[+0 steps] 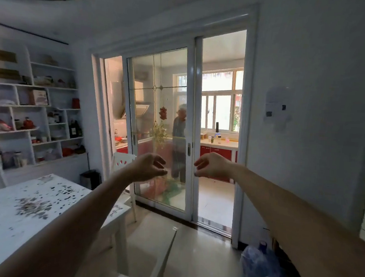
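Both my arms stretch forward at chest height toward a white sliding glass door (163, 124). My left hand (150, 167) hangs in the air with loosely curled fingers and holds nothing. My right hand (211, 165) mirrors it a short gap to the right, fingers also relaxed and empty. Neither hand touches the door or its handle (188, 149). The right half of the doorway (219, 128) stands open onto a kitchen.
A white table (20, 218) with a speckled top fills the lower left, white chairs (123, 162) beside it. Shelves (34, 110) of jars and bottles line the left wall. A person (179, 142) stands behind the glass. Blue bags (263, 271) lie by the right wall.
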Demonstrator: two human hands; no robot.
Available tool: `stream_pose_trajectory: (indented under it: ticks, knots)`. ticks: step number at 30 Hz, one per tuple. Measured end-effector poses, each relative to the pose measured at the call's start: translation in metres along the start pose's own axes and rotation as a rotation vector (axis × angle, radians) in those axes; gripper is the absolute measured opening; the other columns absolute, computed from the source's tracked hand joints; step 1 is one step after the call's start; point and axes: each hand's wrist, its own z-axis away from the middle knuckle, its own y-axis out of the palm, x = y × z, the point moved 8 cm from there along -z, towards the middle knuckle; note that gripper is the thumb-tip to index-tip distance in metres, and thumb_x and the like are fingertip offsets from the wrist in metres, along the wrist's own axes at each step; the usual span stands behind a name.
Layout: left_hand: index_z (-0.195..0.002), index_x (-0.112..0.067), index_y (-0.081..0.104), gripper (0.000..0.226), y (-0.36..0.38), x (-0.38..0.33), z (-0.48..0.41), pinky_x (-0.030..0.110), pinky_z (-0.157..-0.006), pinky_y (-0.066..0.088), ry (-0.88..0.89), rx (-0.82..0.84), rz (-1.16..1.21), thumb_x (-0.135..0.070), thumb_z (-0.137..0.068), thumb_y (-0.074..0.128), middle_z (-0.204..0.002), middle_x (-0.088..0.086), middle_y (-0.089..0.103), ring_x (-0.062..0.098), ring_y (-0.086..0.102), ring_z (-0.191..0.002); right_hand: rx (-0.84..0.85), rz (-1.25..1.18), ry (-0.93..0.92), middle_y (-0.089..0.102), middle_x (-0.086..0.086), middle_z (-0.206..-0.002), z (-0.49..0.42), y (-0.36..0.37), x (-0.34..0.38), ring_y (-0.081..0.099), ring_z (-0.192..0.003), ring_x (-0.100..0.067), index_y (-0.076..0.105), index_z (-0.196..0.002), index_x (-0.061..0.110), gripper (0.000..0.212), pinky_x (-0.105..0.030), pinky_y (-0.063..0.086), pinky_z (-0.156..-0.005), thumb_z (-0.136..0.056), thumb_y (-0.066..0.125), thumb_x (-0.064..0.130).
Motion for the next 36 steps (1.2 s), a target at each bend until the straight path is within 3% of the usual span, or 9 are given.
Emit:
stream_pose_trajectory:
  ticks: [3, 8, 11, 16, 18, 22, 26, 30, 36]
  knots:
    - [-0.117, -0.005, 0.057, 0.035, 0.003, 0.032, -0.02, 0.023, -0.084, 0.052, -0.054, -0.034, 0.01, -0.016, -0.085, 0.066, -0.109, 0.004, 0.064, 0.011, 0.061, -0.098, 0.04, -0.012, -0.035, 0.064, -0.005, -0.113, -0.057, 0.01, -0.009, 0.062, -0.105, -0.019, 0.059, -0.119, 0.009, 0.044, -0.027, 0.051, -0.088, -0.08, 0.074, 0.021]
    - [-0.115, -0.007, 0.058, 0.033, 0.001, 0.109, -0.051, 0.032, -0.091, 0.052, -0.259, -0.101, 0.012, -0.016, -0.085, 0.068, -0.098, -0.006, 0.061, 0.013, 0.062, -0.099, 0.144, -0.012, -0.151, 0.064, -0.004, -0.109, -0.166, 0.038, -0.007, 0.061, -0.105, -0.02, 0.06, -0.117, 0.007, 0.041, -0.031, 0.05, -0.094, -0.081, 0.074, 0.019]
    - [-0.118, -0.008, 0.058, 0.037, -0.005, 0.15, -0.058, 0.028, -0.088, 0.051, -0.423, -0.167, 0.0, -0.021, -0.085, 0.069, -0.109, 0.003, 0.066, 0.014, 0.062, -0.098, 0.238, -0.034, -0.204, 0.066, -0.006, -0.11, -0.228, 0.064, 0.002, 0.063, -0.105, -0.02, 0.062, -0.115, 0.009, 0.04, -0.033, 0.052, -0.093, -0.079, 0.076, 0.018]
    - [-0.122, -0.013, 0.058, 0.04, -0.006, 0.199, -0.053, 0.025, -0.085, 0.049, -0.667, -0.238, -0.095, -0.028, -0.086, 0.067, -0.115, 0.001, 0.065, 0.013, 0.062, -0.1, 0.405, -0.003, -0.379, 0.065, -0.005, -0.117, -0.297, 0.127, 0.032, 0.062, -0.106, -0.018, 0.06, -0.121, 0.009, 0.047, -0.032, 0.051, -0.094, -0.079, 0.076, 0.023]
    - [-0.122, -0.014, 0.059, 0.041, -0.003, 0.215, -0.043, 0.03, -0.091, 0.051, -0.733, -0.244, -0.111, -0.03, -0.085, 0.068, -0.116, 0.001, 0.066, 0.013, 0.062, -0.1, 0.436, -0.009, -0.42, 0.064, -0.004, -0.118, -0.305, 0.15, 0.04, 0.061, -0.106, -0.018, 0.06, -0.122, 0.01, 0.049, -0.03, 0.051, -0.092, -0.078, 0.077, 0.025]
    - [-0.125, -0.015, 0.057, 0.044, 0.025, 0.239, -0.023, 0.034, -0.095, 0.049, -0.914, -0.226, -0.133, -0.032, -0.085, 0.068, -0.118, 0.001, 0.064, 0.016, 0.06, -0.105, 0.589, -0.029, -0.492, 0.064, -0.005, -0.118, -0.32, 0.208, 0.04, 0.061, -0.101, -0.016, 0.061, -0.122, 0.011, 0.051, -0.018, 0.049, -0.075, -0.077, 0.078, 0.028]
    - [-0.123, -0.015, 0.057, 0.044, 0.065, 0.246, 0.003, 0.035, -0.093, 0.05, -1.045, -0.23, -0.127, -0.033, -0.085, 0.067, -0.118, 0.002, 0.063, 0.018, 0.059, -0.103, 0.678, -0.056, -0.543, 0.067, -0.01, -0.117, -0.304, 0.252, 0.026, 0.064, -0.104, -0.022, 0.063, -0.12, 0.005, 0.048, -0.028, 0.052, -0.084, -0.078, 0.078, 0.021]
    - [-0.123, -0.017, 0.057, 0.042, 0.106, 0.236, 0.032, 0.033, -0.093, 0.05, -1.128, -0.245, -0.111, -0.032, -0.085, 0.067, -0.118, -0.001, 0.062, 0.015, 0.06, -0.102, 0.735, -0.013, -0.609, 0.067, -0.009, -0.116, -0.277, 0.277, 0.002, 0.063, -0.098, -0.017, 0.064, -0.119, 0.006, 0.048, -0.022, 0.047, -0.084, -0.077, 0.079, 0.025]
    - [-0.122, -0.016, 0.059, 0.041, 0.174, 0.212, 0.066, 0.033, -0.093, 0.05, -1.25, -0.231, -0.079, -0.031, -0.085, 0.066, -0.118, 0.002, 0.064, 0.017, 0.061, -0.104, 0.82, 0.014, -0.611, 0.067, -0.003, -0.116, -0.245, 0.289, -0.053, 0.062, -0.1, -0.015, 0.064, -0.118, 0.013, 0.049, -0.025, 0.051, -0.088, -0.075, 0.08, 0.031]
